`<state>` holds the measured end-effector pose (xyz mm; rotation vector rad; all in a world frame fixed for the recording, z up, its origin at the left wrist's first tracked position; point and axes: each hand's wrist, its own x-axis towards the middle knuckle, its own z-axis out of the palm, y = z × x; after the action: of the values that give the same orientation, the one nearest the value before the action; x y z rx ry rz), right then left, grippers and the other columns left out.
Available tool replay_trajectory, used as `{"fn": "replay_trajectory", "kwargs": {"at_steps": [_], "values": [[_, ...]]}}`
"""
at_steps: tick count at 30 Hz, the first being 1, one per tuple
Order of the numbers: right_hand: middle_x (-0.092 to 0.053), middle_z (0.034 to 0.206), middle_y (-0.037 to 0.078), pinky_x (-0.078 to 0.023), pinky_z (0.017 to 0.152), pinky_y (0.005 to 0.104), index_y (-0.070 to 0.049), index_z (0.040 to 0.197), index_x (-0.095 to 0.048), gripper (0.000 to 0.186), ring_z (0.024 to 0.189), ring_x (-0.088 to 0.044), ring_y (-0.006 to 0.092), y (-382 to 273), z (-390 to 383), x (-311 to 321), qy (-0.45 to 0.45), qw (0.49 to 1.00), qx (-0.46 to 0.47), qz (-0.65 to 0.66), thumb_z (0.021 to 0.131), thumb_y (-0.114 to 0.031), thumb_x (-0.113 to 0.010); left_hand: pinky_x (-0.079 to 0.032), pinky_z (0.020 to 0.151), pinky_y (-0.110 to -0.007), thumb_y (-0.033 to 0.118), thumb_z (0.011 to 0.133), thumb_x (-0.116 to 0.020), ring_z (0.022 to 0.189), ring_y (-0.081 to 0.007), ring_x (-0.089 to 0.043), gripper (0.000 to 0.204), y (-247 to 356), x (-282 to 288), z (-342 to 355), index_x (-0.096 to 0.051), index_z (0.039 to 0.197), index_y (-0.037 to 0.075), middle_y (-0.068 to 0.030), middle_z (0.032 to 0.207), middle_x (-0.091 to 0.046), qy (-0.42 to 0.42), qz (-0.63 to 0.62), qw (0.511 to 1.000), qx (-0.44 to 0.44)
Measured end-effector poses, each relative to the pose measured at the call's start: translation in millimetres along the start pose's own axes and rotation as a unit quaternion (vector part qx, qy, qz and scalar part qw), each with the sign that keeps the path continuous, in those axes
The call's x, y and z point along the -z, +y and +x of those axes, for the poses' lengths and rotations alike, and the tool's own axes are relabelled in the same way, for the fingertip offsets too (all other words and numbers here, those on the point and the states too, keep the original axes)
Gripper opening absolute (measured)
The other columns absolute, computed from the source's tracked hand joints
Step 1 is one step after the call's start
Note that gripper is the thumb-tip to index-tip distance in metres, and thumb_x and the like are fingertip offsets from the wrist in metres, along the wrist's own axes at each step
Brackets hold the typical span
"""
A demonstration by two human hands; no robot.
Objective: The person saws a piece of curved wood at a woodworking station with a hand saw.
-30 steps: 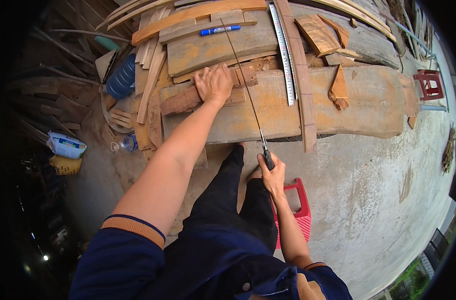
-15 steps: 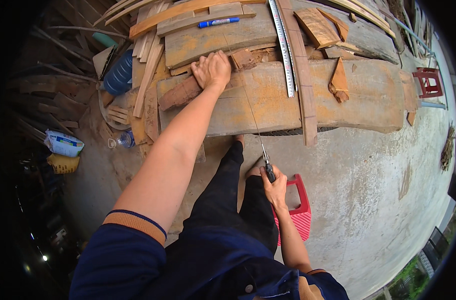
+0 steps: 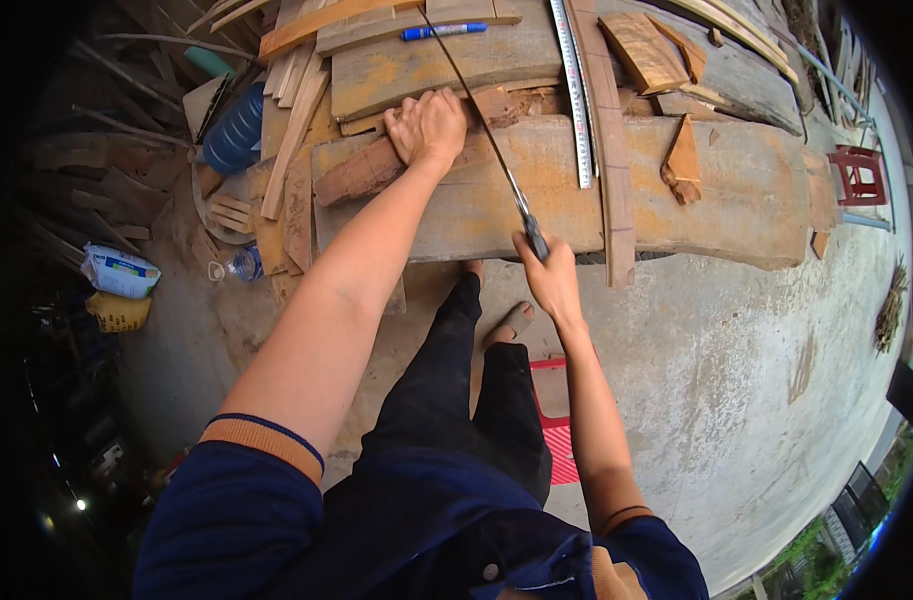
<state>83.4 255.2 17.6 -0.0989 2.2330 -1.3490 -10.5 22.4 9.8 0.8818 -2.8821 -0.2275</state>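
My left hand presses on a rough reddish-brown wood piece lying on a thick, weathered board, its fingers curled over the piece. My right hand grips the dark handle of a long, thin saw. The saw's blade runs forward across the wood piece, just right of my left hand. A blue marker lies on the board behind. A measuring tape and a long pinkish plank lie crosswise to the right.
Wood strips and offcuts lie around. A blue water jug and sacks stand at left amid scrap wood. A red stool is behind my right arm on the concrete floor, another far right.
My right hand and the saw have pushed forward, away from me, the handle rising in view. My left hand stays on the wood piece. The whole scene has shifted slightly upward in the picture.
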Motion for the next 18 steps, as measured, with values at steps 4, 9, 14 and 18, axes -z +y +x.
{"fn": "replay_trajectory", "kwargs": {"at_steps": [4, 9, 14, 18], "values": [[-0.053, 0.073, 0.03, -0.046, 0.066, 0.0469, 0.006, 0.085, -0.058, 0.034, 0.071, -0.052, 0.0508, 4.9, -12.8, -9.2, 0.022, 1.0, -0.005, 0.018, 0.094, -0.026, -0.063, -0.037, 0.099, -0.045, 0.035, 0.104, -0.032, 0.104, -0.0287, -0.063, 0.053, 7.2, -2.8, -2.4, -0.075, 0.094, 0.004, -0.0145, 0.097, -0.074, -0.032, 0.004, 0.999, 0.012], [-0.045, 0.065, 0.024, -0.042, 0.057, 0.0419, 0.002, 0.079, -0.053, 0.029, 0.057, -0.035, 0.0387, 63.4, -141.1, 9.8, 0.027, 0.999, -0.035, -0.032, 0.093, -0.02, -0.066, -0.031, 0.106, -0.048, 0.033, 0.105, -0.033, 0.105, -0.0266, -0.06, 0.051, -4.6, 1.6, -0.3, -0.075, 0.092, 0.006, -0.0082, 0.102, -0.073, -0.029, 0.0, 0.999, 0.027], [-0.052, 0.069, 0.026, -0.045, 0.063, 0.0444, 0.003, 0.082, -0.056, 0.031, 0.065, -0.05, 0.046, 30.5, -94.4, 3.5, 0.014, 0.999, -0.025, -0.02, 0.095, -0.024, -0.063, -0.033, 0.104, -0.047, 0.034, 0.105, -0.032, 0.106, -0.0271, -0.061, 0.052, -8.7, 1.8, -0.4, -0.074, 0.094, 0.006, -0.0101, 0.102, -0.073, -0.028, 0.004, 0.999, 0.019], [-0.056, 0.075, 0.03, -0.046, 0.066, 0.0466, 0.005, 0.086, -0.058, 0.031, 0.074, -0.055, 0.0505, -9.4, 2.6, -3.8, 0.007, 0.999, -0.033, -0.016, 0.094, -0.025, -0.062, -0.036, 0.101, -0.047, 0.035, 0.105, -0.03, 0.106, -0.0282, -0.063, 0.054, 9.8, 0.6, -3.0, -0.074, 0.096, 0.005, -0.0137, 0.1, -0.073, -0.028, -0.016, 0.999, 0.009]]}}
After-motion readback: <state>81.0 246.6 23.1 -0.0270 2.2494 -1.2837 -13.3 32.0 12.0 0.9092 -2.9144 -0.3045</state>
